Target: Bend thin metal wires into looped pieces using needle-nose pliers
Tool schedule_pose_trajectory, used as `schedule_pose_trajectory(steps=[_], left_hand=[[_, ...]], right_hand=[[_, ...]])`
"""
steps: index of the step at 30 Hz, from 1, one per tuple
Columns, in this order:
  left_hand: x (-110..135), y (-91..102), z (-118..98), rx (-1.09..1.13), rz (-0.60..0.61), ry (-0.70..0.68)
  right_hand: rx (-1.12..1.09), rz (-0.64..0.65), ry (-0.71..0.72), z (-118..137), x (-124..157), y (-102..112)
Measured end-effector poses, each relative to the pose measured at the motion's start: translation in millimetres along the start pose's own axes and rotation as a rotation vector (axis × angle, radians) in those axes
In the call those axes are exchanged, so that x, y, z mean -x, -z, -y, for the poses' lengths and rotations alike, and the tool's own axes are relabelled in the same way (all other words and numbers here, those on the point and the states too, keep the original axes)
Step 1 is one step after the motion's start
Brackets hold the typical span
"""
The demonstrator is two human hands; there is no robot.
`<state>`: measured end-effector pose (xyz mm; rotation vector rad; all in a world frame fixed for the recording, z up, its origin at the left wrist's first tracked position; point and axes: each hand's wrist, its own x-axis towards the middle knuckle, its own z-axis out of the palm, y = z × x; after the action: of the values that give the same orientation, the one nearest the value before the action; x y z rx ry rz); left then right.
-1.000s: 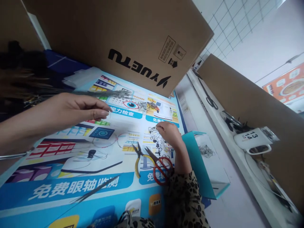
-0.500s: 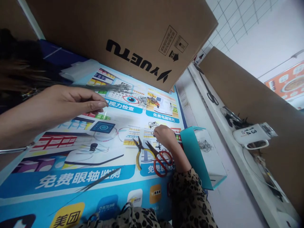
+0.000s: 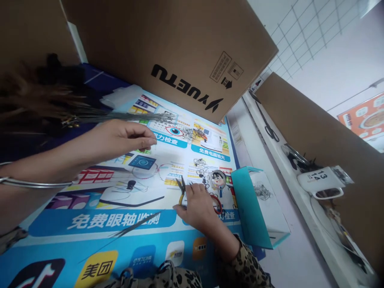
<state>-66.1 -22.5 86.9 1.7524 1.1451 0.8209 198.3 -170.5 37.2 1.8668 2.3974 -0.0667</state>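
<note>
Yellow-handled pliers in the head view, on the tabletop, under and just beyond the thumb of the right grip, tips pointing away. Right fingers laid across the handles, bent downward; impossible to tell whether clasped tight or only resting there. Red-handled scissors just to the right of that grip, partly hidden behind it. Small black rings and a tangle of fine wire just past the knuckles. Farther right of the right grip, a teal box with another wire tangle in its white part.

Left grip raised, thumb and forefinger pinched together; anything between them too fine to tell. Silver bangle on the same wrist. Just beyond the left grip, a bundle of grey stems. Between the left grip and the body, more loose stems. Well beyond both grips, a big carton. Far to the right of the right grip, a white mug on a ledge.
</note>
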Motion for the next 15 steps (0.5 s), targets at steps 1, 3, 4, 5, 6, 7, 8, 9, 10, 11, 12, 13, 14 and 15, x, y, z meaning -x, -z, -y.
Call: schedule_pose_trajectory(steps=[1, 3, 4, 5, 6, 7, 8, 9, 10, 11, 12, 13, 14, 15], left_hand=[[-1.7, -2.0, 3.6, -0.019, 0.032, -0.014], [-4.9, -8.0, 9.8, -0.049, 0.078, -0.011], [-6.2, -11.4, 12.0, -0.058, 0.098, -0.012], [-7.5, -14.6, 13.7, -0.059, 0.118, -0.019], [-8.6, -17.2, 14.7, -0.063, 0.127, -0.019], [-9.6, -18.7, 15.4, -0.066, 0.127, -0.021], [-10.5, -19.0, 15.6, -0.058, 0.127, -0.036], [-11.3, -18.0, 15.7, -0.041, 0.123, -0.044], [-12.0, -15.6, 15.4, -0.025, 0.097, -0.049], [-12.5, -12.0, 14.9, -0.009, 0.071, -0.055], [-12.8, -7.5, 14.2, 0.009, 0.05, -0.059], [-12.9, -2.3, 13.1, 0.029, 0.029, -0.063], [-12.8, 3.3, 11.8, 0.051, 0.013, -0.07], [-12.4, 9.0, 10.2, 0.073, 0.0, -0.079]], right_hand=[[0.007, -0.011, -0.022, 0.4, 1.4, -1.7], [0.03, -0.025, -0.064, 0.1, 3.2, -5.4], [0.045, -0.035, -0.083, -0.2, 3.2, -7.6], [0.06, -0.045, -0.098, -0.5, 2.5, -10.0], [0.075, -0.057, -0.111, -0.7, 1.0, -12.6], [0.088, -0.068, -0.123, -0.9, -1.3, -15.1], [0.1, -0.079, -0.134, -1.1, -4.2, -17.5], [0.109, -0.088, -0.144, -1.3, -7.6, -19.6], [0.115, -0.095, -0.153, -1.6, -11.0, -21.3], [0.12, -0.1, -0.159, -2.0, -14.3, -22.7], [0.125, -0.104, -0.162, -2.6, -17.0, -23.8], [0.13, -0.107, -0.161, -3.3, -18.9, -24.7], [0.137, -0.112, -0.164, -4.1, -19.9, -25.5], [0.145, -0.119, -0.157, -4.9, -20.0, -26.4]])
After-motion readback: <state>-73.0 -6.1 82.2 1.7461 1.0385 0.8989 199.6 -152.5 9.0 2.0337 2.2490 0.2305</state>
